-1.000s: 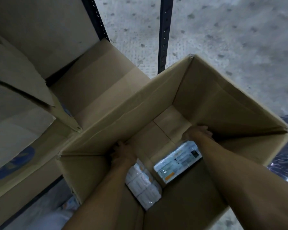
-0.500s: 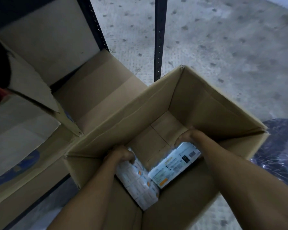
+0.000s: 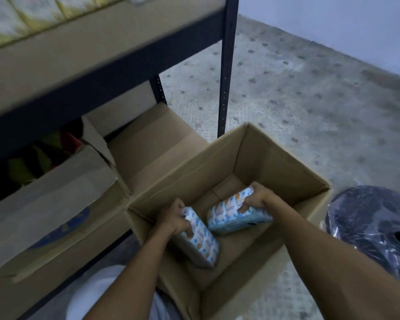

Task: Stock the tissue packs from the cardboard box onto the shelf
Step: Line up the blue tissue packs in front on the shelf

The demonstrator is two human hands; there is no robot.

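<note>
Left hand: your left hand (image 3: 174,219) is closed around the upper end of one tissue pack (image 3: 202,240), fingers wrapped over its edge, inside the cardboard box (image 3: 284,167).
Right hand: your right hand (image 3: 255,199) grips a second tissue pack (image 3: 229,214) from the top, fingers curled down over its printed face.
Tissue packs: both are blue-and-white with orange marks; the left-hand pack slants toward 5 o'clock, the right-hand pack lies at 2 o'clock from it, and the two sit near each other without clearly touching.
Cardboard box: it stands open on the floor (image 3: 310,100) with its flaps up, and both your forearms reach down into it.
Shelf: the dark metal shelf (image 3: 226,72) stands at 11 o'clock from the box, with pale yellow packs (image 3: 21,15) lined up on an upper level.
Nearby: another carton (image 3: 153,144) lies at 10 o'clock, just beside the box, and a dark plastic-wrapped bundle (image 3: 374,227) sits at 3 o'clock.
</note>
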